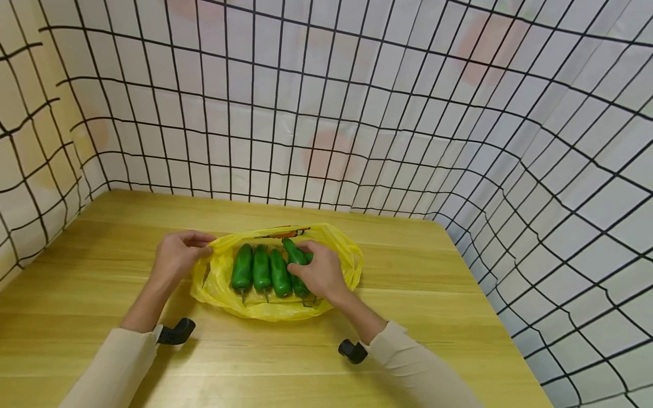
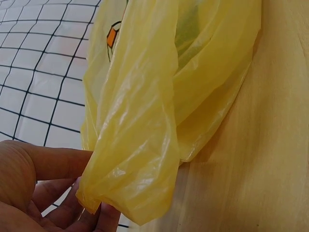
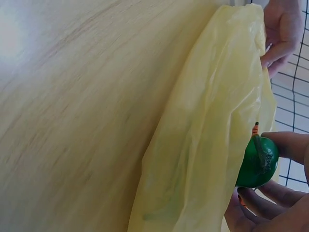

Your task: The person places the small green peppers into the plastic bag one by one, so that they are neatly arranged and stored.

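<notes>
A yellow plastic bag [image 1: 255,310] lies on the table with its mouth spread wide. Several green peppers sit side by side in it, stems toward the near edge, among them a leftmost pepper [image 1: 242,269]. My left hand [image 1: 176,258] pinches the bag's left end between thumb and fingers; the left wrist view shows the crumpled plastic [image 2: 137,125] there. With thumb and fingers my right hand [image 1: 321,272] grips a green pepper [image 3: 258,162] at the right of the row, its stem end facing the right wrist camera. Another green piece is partly hidden behind that hand.
A wooden table [image 1: 433,317] lies under the bag. Black wire grid [image 1: 278,113] walls stand at the back and both sides, with pale sheeting behind them. Each wrist bears a black camera mount [image 1: 353,351].
</notes>
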`<state>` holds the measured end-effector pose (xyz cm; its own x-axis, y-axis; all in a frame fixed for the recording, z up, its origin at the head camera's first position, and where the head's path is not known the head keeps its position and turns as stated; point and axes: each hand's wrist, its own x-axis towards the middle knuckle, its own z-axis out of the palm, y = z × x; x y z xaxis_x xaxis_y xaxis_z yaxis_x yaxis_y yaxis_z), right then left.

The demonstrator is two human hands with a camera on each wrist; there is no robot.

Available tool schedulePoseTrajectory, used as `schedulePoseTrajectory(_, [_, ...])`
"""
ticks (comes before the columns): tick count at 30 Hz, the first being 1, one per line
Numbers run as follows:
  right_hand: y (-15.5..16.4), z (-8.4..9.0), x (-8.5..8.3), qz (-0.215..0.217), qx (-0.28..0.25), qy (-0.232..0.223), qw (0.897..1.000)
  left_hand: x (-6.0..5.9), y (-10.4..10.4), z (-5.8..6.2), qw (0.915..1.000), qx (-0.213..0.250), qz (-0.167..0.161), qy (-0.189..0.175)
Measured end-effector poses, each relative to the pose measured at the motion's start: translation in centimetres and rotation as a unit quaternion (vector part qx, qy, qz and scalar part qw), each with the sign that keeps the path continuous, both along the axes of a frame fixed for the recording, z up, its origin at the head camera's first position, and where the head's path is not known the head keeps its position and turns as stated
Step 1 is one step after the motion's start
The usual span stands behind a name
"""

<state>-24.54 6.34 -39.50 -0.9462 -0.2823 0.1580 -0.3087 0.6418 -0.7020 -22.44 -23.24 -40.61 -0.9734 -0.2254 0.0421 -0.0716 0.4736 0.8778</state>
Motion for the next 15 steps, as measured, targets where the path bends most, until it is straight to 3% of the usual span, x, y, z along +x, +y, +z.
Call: schedulePoseTrajectory(15, [-0.68, 0.06, 0.12, 0.0, 0.001, -0.015, 1.0, -0.14, -0.01, -0.13, 0.9999, -0.01, 0.0, -0.005])
